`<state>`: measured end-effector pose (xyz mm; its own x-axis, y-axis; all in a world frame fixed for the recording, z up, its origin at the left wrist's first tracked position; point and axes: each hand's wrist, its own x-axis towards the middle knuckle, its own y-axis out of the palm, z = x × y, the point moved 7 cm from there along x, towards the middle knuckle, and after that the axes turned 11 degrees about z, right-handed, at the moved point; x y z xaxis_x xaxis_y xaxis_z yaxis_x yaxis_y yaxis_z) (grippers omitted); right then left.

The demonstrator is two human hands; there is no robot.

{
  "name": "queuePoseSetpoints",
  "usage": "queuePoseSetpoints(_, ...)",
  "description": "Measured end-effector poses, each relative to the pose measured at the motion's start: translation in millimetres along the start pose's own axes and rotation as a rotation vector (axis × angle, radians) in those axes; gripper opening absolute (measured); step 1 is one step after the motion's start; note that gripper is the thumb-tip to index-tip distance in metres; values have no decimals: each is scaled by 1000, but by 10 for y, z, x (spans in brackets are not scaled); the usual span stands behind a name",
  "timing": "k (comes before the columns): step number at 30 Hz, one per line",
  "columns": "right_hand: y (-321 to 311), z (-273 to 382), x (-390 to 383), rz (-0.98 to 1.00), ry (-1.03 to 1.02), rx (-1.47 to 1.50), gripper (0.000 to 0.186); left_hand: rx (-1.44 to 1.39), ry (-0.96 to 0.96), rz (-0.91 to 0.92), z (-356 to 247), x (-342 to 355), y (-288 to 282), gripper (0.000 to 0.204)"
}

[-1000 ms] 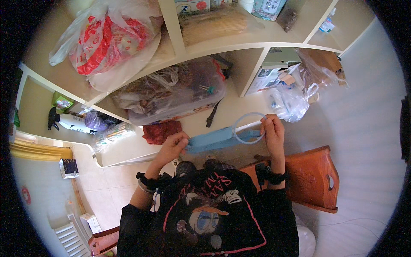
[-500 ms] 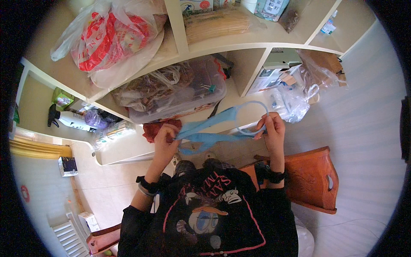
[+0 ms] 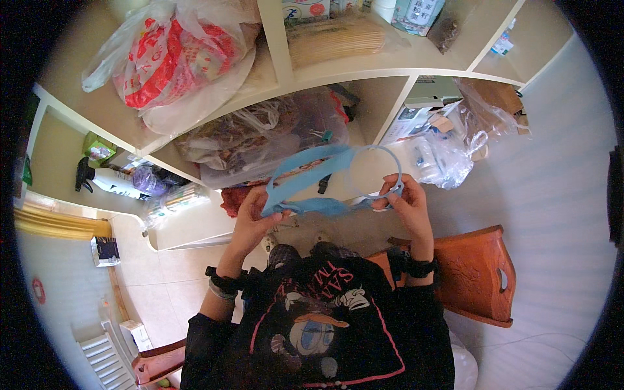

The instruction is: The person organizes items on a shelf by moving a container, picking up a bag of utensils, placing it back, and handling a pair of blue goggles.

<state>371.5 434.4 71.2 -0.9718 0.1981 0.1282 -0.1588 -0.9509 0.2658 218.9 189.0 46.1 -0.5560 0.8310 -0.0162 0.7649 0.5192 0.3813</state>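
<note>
Stretched between my two hands is a light blue loop of soft, thin material [image 3: 309,175] joined to a thin pale blue ring [image 3: 351,174]; I cannot make out its exact kind. My left hand [image 3: 252,221] pinches the left end of the soft loop between thumb and fingers. At the other end, my right hand [image 3: 406,205] has its fingers closed on the ring's lower right edge. Behind my left hand, part of a dark red item [image 3: 233,200] shows at the shelf's edge.
Ahead, a clear plastic box [image 3: 312,123] sits in the low shelf under plastic-wrapped goods. A red and white plastic bag [image 3: 185,62] lies above. Clear plastic bags [image 3: 442,159] lie at the right compartment. A wooden chair [image 3: 474,276] stands at my right; a spray bottle [image 3: 114,181] lies left.
The soft loop has opened wider between my hands, and the ring has shifted slightly left and down. My left hand has turned, its thumb now along the loop's lower edge.
</note>
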Motion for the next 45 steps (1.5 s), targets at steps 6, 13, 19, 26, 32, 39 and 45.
queuePoseSetpoints(6, 102, 137, -2, 115, -80, 11, 26, 159, -81, 3, -69, -18, 55, 46)
queuePoseSetpoints(13, -9, 55, 14, -50, 52, -110, 17, 1165, -264, 309, -101, 7, 225, 73)
queuePoseSetpoints(19, 198, -22, 128, 57, 103, -282, 21, 1104, 85, 259, -560, 230, 746, 67)
queuePoseSetpoints(26, 391, -31, 185, 73, 156, -291, 27, 837, -129, 475, -500, 496, 960, 24)
queuePoseSetpoints(32, 265, 0, 122, 198, 179, -315, 36, 578, -27, 306, -613, 506, 882, 23)
queuePoseSetpoints(39, 17, -254, -37, 286, 104, 281, 35, 373, 266, 19, -850, 552, 550, 29)
queuePoseSetpoints(45, -12, -193, -120, 320, -58, 122, 22, 226, 344, -77, -873, 576, 384, 28)
